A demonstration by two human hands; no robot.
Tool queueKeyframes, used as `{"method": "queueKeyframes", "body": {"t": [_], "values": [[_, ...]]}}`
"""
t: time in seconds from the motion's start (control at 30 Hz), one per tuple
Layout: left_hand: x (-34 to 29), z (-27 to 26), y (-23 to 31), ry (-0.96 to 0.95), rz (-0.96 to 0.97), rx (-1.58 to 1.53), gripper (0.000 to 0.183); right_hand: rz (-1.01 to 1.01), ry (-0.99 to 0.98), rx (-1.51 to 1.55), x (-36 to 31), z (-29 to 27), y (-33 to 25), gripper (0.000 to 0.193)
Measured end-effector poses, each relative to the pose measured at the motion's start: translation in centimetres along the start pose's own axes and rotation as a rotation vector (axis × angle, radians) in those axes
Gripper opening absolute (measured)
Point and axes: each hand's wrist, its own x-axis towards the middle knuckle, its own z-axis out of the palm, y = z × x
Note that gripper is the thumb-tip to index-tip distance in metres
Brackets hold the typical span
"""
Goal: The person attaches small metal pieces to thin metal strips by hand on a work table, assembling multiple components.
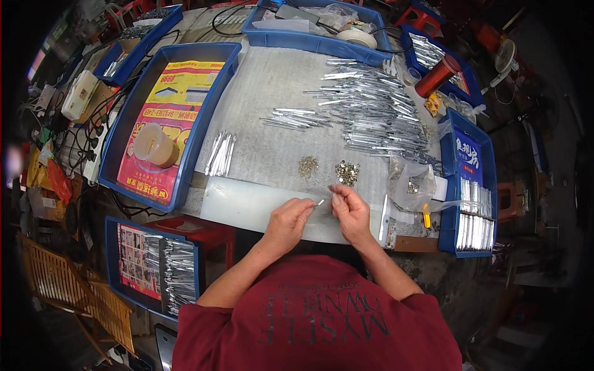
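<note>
My left hand (288, 224) is closed in a pinch on a slim silvery metal strip (320, 202); only its short end shows beyond my fingertips. Just to its right, my right hand (351, 213) has thumb and fingers pinched together, and whatever they hold is too small to make out. Both hands hover over a pale board (241, 203) at the table's near edge. Beyond them lie two heaps of tiny parts, a dull brassy heap (307, 167) and a shinier gold heap (348, 173). A large pile of metal strips (377, 105) spreads across the table behind.
A neat row of strips (220, 154) lies at left. Blue trays flank the table: one with a plastic cup (156, 147), another with stacked strips (476, 213). A clear plastic bag (411, 185) and a yellow-handled tool (427, 217) sit at right. A red cylinder (437, 75) stands farther back.
</note>
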Motion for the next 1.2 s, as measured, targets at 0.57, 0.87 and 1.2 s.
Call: {"method": "queueKeyframes", "body": {"t": [0.57,0.87,1.2], "values": [[-0.4,-0.7,-2.1,0.168,-0.088,0.013,0.01,-0.545,-0.372,-0.9,6.5,0.3,0.5,0.009],[-0.4,-0.9,-2.3,0.191,-0.131,-0.053,0.011,-0.435,-0.346,-0.846,6.1,-0.4,0.1,0.007],[-0.4,-0.7,-2.4,0.209,-0.121,-0.043,0.009,-0.473,-0.335,-0.899,6.0,0.3,1.0,0.005]]}}
